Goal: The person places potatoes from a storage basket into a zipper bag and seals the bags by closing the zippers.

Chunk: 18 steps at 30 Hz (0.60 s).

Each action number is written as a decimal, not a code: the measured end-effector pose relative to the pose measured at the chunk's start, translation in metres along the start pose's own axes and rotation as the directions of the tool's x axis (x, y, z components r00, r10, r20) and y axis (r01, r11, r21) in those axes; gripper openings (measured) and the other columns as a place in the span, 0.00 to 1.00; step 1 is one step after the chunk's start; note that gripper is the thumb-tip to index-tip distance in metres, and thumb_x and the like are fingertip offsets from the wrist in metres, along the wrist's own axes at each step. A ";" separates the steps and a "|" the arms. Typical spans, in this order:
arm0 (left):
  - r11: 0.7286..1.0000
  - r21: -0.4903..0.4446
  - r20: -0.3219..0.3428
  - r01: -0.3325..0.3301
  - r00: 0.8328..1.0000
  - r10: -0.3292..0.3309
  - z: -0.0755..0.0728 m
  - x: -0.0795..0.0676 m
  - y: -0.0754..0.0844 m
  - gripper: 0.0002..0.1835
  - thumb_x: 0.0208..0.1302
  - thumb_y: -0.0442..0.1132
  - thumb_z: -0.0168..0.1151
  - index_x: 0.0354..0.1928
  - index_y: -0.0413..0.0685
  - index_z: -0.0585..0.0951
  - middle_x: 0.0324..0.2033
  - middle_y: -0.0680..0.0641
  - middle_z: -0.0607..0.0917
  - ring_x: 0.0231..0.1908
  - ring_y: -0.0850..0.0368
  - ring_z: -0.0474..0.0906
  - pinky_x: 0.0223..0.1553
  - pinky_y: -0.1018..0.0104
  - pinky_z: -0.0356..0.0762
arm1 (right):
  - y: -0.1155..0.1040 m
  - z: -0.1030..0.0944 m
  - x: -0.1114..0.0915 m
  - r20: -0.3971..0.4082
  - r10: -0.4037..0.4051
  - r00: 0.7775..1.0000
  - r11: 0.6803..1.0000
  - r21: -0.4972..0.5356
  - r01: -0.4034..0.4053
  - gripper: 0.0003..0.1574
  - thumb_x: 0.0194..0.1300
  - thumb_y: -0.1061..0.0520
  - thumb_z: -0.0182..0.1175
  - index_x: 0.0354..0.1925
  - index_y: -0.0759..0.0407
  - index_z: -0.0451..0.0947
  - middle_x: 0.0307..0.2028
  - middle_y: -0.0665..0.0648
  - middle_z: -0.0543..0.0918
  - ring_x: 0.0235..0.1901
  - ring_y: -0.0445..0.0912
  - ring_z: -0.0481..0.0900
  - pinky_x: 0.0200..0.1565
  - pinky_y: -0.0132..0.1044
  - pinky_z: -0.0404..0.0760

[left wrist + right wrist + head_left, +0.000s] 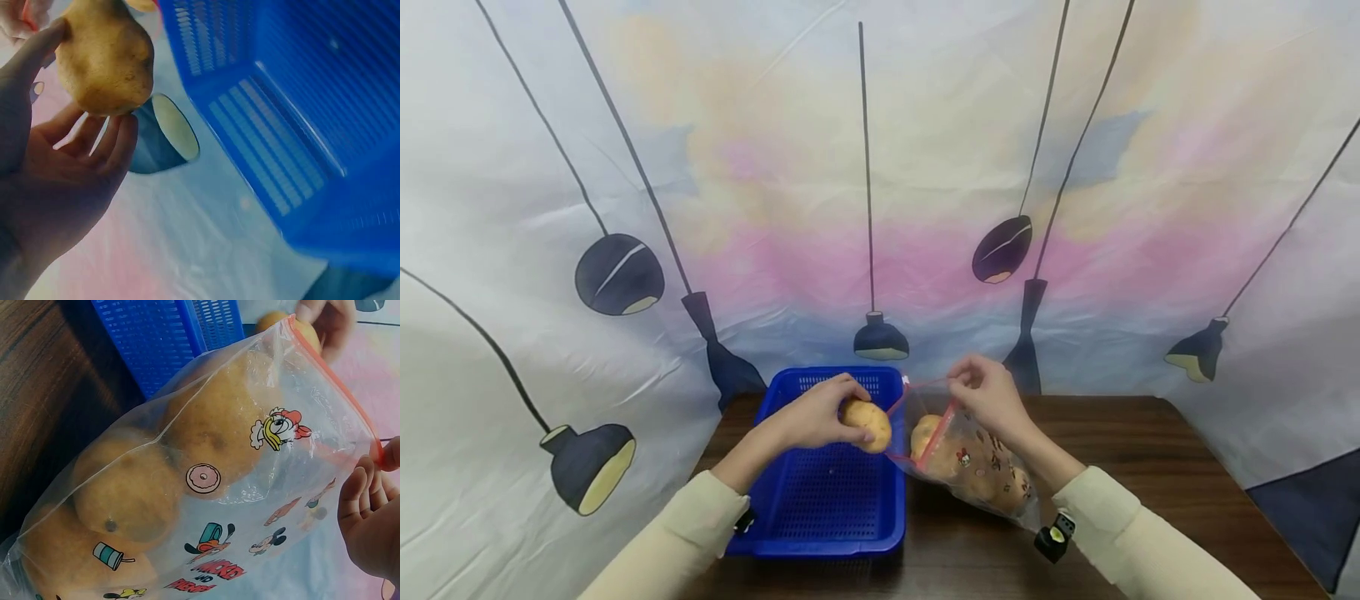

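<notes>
My left hand [823, 414] grips a potato [867, 426] over the right side of a blue plastic basket [891, 533], close to the mouth of a bag. In the left wrist view, thumb and fingers wrap the potato [107, 59] from either side. My right hand [992, 396] pinches the red zip edge of the clear zip bag [973, 467], whose mouth gapes toward the left hand. Through its printed plastic, the right wrist view shows several potatoes [128, 487] lying together. The right hand [375, 519] there holds one end of the red strip [337, 384].
A dark wooden table [1120, 450] bears the basket and, right beside it, the bag. Behind hangs a cloth backdrop [790, 208] printed with lamps. The basket's slatted wall [269, 144] stands near the left hand.
</notes>
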<state>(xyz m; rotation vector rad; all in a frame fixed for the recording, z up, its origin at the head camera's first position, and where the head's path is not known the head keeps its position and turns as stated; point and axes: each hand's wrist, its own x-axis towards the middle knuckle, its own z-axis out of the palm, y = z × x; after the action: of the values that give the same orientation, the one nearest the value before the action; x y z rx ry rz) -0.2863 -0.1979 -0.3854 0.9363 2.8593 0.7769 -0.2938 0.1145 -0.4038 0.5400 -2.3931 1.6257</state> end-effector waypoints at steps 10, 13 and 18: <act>0.990 -0.119 -0.171 0.079 0.980 -0.099 0.032 0.035 0.035 0.27 0.64 0.54 0.78 0.56 0.44 0.84 0.48 0.48 0.82 0.43 0.56 0.79 0.44 0.58 0.82 | 0.000 -0.001 0.001 -0.004 0.012 1.000 1.000 -0.022 -0.012 0.04 0.70 0.64 0.64 0.43 0.59 0.83 0.32 0.57 0.84 0.28 0.50 0.85 0.33 0.43 0.88; 0.984 -0.143 -0.197 0.108 0.971 -0.135 0.042 0.043 0.045 0.27 0.63 0.55 0.78 0.55 0.44 0.85 0.49 0.47 0.81 0.43 0.56 0.79 0.43 0.59 0.82 | -0.002 -0.001 0.001 -0.011 0.011 1.000 0.999 -0.034 -0.011 0.05 0.69 0.64 0.64 0.43 0.59 0.83 0.31 0.57 0.85 0.28 0.50 0.85 0.33 0.43 0.87; 0.974 -0.174 -0.201 0.146 0.963 -0.180 0.056 0.050 0.054 0.26 0.65 0.56 0.76 0.54 0.45 0.84 0.46 0.48 0.80 0.40 0.57 0.77 0.38 0.61 0.80 | -0.003 0.001 0.002 0.005 0.015 1.000 0.999 -0.039 -0.015 0.06 0.69 0.64 0.63 0.43 0.59 0.83 0.32 0.56 0.86 0.29 0.49 0.85 0.33 0.43 0.87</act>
<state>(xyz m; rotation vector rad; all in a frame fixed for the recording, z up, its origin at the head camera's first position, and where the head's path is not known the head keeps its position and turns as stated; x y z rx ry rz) -0.2874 -0.1068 -0.4030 0.6216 2.9482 1.1302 -0.2946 0.1120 -0.4009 0.5214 -2.4329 1.5823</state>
